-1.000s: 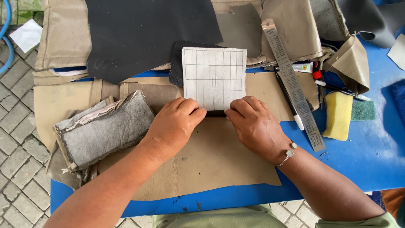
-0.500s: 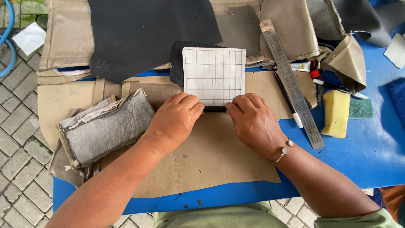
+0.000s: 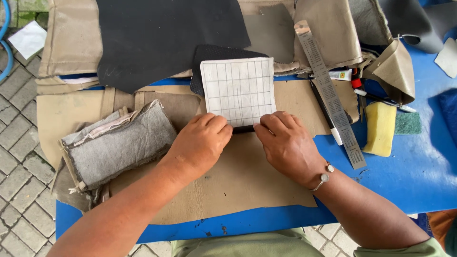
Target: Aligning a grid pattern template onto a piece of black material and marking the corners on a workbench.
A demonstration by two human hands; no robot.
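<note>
While you press the white gridded card onto the dark piece under it, both sit mid-table on the tan leather sheet. Your left hand and right hand lie curled, fingertips pinning the card's near edge. Folded grey felt sits just left, metal ruler and yellow sponge right. Black leather covers the far edge. Bare blue table shows at the right and along the near edge; paving below on the left.
</note>
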